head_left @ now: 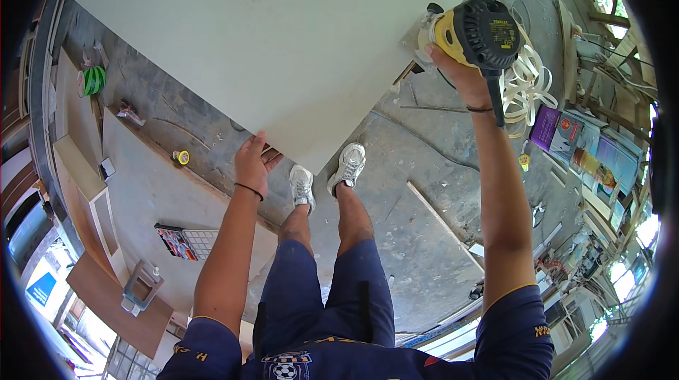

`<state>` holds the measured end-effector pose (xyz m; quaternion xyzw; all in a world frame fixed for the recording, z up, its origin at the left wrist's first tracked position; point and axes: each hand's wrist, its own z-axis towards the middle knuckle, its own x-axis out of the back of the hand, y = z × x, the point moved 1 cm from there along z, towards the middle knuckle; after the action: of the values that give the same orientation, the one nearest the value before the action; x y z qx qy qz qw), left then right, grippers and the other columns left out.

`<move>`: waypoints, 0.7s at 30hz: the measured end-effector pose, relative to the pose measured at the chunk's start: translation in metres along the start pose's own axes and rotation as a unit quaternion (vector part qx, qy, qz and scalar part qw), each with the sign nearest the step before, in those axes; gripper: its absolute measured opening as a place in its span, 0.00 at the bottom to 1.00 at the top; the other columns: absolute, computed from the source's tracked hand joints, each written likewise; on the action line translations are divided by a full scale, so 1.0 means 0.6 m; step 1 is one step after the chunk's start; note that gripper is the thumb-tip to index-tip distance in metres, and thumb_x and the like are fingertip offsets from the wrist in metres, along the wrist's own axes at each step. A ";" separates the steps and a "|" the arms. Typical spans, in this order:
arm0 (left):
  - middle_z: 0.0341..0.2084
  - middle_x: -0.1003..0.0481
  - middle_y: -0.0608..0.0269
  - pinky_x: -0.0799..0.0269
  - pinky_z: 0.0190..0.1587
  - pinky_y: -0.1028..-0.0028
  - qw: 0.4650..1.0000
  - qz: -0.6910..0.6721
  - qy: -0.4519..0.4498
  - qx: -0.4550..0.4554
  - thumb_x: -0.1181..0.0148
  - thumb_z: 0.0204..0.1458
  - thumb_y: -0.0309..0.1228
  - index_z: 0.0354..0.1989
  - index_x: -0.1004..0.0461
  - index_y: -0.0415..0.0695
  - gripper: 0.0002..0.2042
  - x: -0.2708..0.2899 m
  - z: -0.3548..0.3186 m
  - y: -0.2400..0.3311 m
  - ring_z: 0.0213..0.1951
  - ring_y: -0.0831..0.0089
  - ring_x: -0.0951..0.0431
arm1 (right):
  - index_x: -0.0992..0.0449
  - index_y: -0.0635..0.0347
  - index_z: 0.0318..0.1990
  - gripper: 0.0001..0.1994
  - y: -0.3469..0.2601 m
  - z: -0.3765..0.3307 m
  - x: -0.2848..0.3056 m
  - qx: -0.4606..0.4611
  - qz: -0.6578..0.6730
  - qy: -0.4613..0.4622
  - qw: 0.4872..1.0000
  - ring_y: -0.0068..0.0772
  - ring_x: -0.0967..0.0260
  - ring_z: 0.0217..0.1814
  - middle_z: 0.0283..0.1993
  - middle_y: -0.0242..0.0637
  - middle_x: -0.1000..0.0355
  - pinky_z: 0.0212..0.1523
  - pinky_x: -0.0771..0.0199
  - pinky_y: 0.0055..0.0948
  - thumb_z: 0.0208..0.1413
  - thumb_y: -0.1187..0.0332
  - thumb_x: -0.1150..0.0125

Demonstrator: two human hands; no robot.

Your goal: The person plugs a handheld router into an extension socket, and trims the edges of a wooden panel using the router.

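A large pale white board (269, 41) lies in front of me, one corner pointing toward my feet. My left hand (252, 164) grips its near-left edge, with some fingers on top and others partly hidden at the rim. At the board's right edge, my right hand (461, 77) is wrapped round a yellow and black trim router (488, 33). The router's base sits at the edge, and its black cord sleeve points back toward my forearm. The bit is hidden from view.
Loops of pale edge-banding strip (527, 83) hang beside the router. A thin wooden strip (445, 224) and a dark cable (424, 136) lie on the concrete floor. To my left, a panel (163, 189) bears a calendar (185, 241), near a green tape roll (92, 81).
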<state>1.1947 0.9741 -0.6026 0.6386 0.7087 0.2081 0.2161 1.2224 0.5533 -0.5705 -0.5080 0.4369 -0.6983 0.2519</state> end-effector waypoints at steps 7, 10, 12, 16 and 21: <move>0.37 0.24 0.65 0.25 0.47 0.67 0.999 0.010 -0.031 0.037 0.41 0.57 0.43 0.45 0.30 0.46 0.16 0.009 0.014 0.009 0.40 0.71 0.22 | 0.21 0.56 0.42 0.23 -0.017 -0.035 -0.024 0.006 0.007 0.010 1.000 0.28 0.24 0.41 0.39 0.33 0.21 0.44 0.23 0.31 0.38 0.59 0.22; 0.38 0.23 0.65 0.26 0.47 0.67 0.996 0.022 -0.067 0.045 0.41 0.57 0.44 0.46 0.31 0.47 0.16 0.017 0.018 0.011 0.40 0.71 0.21 | 0.21 0.56 0.45 0.25 -0.030 -0.068 -0.041 0.017 -0.033 0.003 0.999 0.30 0.24 0.43 0.41 0.34 0.22 0.46 0.24 0.31 0.38 0.56 0.22; 0.38 0.23 0.66 0.26 0.47 0.69 0.994 0.039 -0.088 0.048 0.41 0.57 0.44 0.46 0.30 0.48 0.15 0.022 0.023 0.014 0.40 0.73 0.21 | 0.22 0.55 0.46 0.26 -0.038 -0.094 -0.057 0.026 -0.066 0.001 0.997 0.31 0.24 0.44 0.42 0.34 0.22 0.46 0.24 0.31 0.39 0.55 0.23; 0.37 0.22 0.66 0.27 0.47 0.72 0.992 0.055 -0.107 0.042 0.43 0.59 0.44 0.45 0.29 0.46 0.15 0.027 0.034 0.012 0.40 0.75 0.21 | 0.23 0.52 0.48 0.27 -0.042 -0.146 -0.091 0.002 -0.051 -0.018 0.999 0.32 0.24 0.46 0.44 0.33 0.22 0.47 0.24 0.31 0.40 0.52 0.24; 0.37 0.22 0.67 0.29 0.49 0.74 0.989 0.072 -0.127 0.032 0.42 0.58 0.44 0.44 0.29 0.48 0.15 0.030 0.040 0.014 0.40 0.77 0.22 | 0.28 0.52 0.55 0.32 -0.084 -0.207 -0.123 0.064 -0.118 -0.038 0.990 0.30 0.24 0.47 0.49 0.32 0.25 0.49 0.23 0.28 0.41 0.54 0.24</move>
<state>1.2138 0.9934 -0.6183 0.7156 0.6340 0.1175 0.2685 1.1380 0.6807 -0.5754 -0.5648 0.3181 -0.7301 0.2162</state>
